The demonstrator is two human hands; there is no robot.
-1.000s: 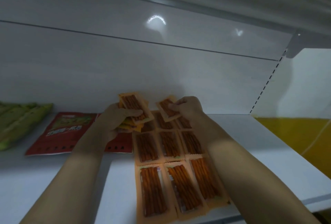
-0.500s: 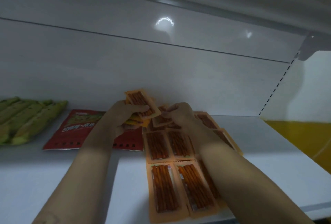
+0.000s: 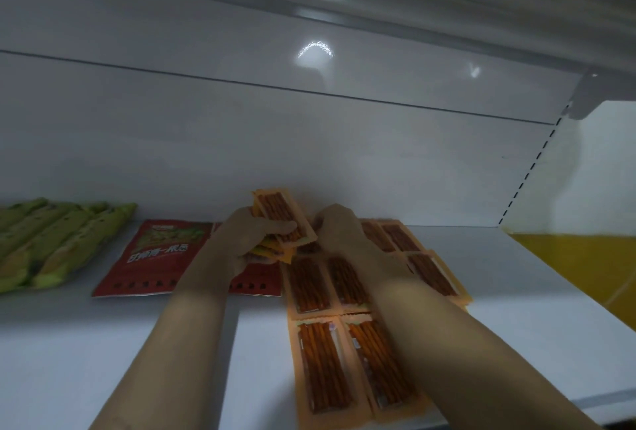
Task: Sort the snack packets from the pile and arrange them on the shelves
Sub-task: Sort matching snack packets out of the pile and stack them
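Where the white shelf (image 3: 103, 354) runs the full width of the view, with a pale back wall (image 3: 241, 140) behind it and the underside of another shelf above, everything else sits on its flat top. Taking the red bag (image 3: 155, 257) as landmark: it lies flat toward the back of the shelf, its right part hidden under the left forearm. To its left a row of green packets (image 3: 58, 240) lies side by side, slanting toward the back wall. To the right of the red bag orange packets (image 3: 320, 360) of brown sticks are laid flat in rows and columns, edges touching or slightly overlapping, from the shelf's front edge back toward the wall; the right forearm covers part of the grid. Further right, beyond the shelf's end, a yellow surface (image 3: 568, 264) shows.

Both bare forearms reach in from the front. The left hand (image 3: 247, 240), just right of the red bag's top edge, is closed around a small stack (image 3: 272, 250) of orange packets, thumb pressed across the top packet (image 3: 282, 219), which tilts up toward the back wall. The right hand (image 3: 340, 226) is right of that stack, over the far rows of the grid, its fingers curled downward near the top packet's edge; whether it grips anything cannot be told.
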